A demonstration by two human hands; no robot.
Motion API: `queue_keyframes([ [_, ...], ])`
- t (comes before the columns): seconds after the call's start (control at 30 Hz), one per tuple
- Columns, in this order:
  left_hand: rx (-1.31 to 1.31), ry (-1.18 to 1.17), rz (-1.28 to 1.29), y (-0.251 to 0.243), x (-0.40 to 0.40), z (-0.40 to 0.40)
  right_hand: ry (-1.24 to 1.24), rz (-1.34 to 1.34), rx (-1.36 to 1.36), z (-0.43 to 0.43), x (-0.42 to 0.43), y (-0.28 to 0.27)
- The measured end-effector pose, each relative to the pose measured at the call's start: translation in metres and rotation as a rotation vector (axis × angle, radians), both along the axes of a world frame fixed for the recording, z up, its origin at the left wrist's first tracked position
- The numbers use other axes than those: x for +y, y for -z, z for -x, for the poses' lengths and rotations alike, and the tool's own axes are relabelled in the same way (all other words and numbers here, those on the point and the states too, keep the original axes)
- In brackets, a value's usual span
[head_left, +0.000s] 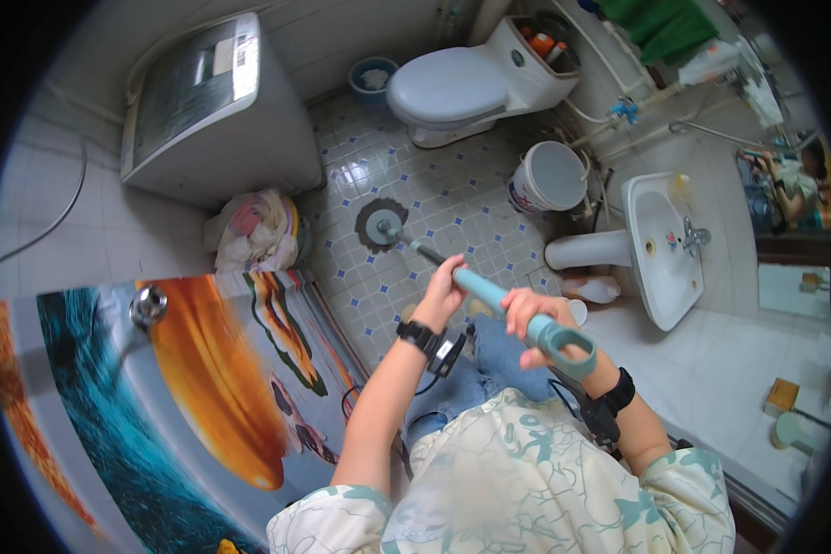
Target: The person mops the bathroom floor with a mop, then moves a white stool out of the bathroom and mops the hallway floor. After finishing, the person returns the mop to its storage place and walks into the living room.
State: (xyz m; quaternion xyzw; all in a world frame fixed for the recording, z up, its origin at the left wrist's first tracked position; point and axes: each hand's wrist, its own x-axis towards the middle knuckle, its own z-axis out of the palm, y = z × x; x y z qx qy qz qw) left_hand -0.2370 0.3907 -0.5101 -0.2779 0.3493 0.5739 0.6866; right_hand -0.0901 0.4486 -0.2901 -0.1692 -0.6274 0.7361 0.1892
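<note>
Both my hands hold a long-handled spin mop by its light-teal handle (488, 291). My left hand (444, 287) is wrapped around the front of the teal sleeve, close to where the dark pole emerges. Further back, my right hand (537, 315) grips near the looped end of the handle. The round mop head (383, 225), a pale disc with a dark grey fringe, lies flat on the patterned tile floor (429, 187). The pole slants down and away from me to that disc. Straps with small black devices circle both wrists.
A washing machine (249, 131) and a bag-filled bin (256, 232) stand at left. Ahead are a blue basin (373, 77) and a toilet (450, 86). A white bucket (552, 176), a pedestal sink (665, 263) and a bottle (592, 289) are at right. A picture-covered door (208, 388) stands at lower left.
</note>
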Motion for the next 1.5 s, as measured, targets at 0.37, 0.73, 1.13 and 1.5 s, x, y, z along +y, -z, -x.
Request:
queue_keyframes([
  [0.37,-0.083,0.058,-0.05,-0.004,-0.031,-0.04,-0.169,-0.224,-0.141,-0.052,-0.016,-0.014],
  [0.73,-0.027,0.362,-0.072,0.028,0.055,-0.16,0.199,-0.334,-0.275,-0.161,0.004,0.002],
  [1.13,0.008,0.617,-0.073,0.004,0.096,-0.308,0.706,-0.38,-0.434,-0.253,-0.005,-0.015],
  [1.5,-0.026,0.511,-0.054,-0.02,0.068,-0.323,0.59,-0.656,-0.507,-0.267,-0.005,-0.052],
])
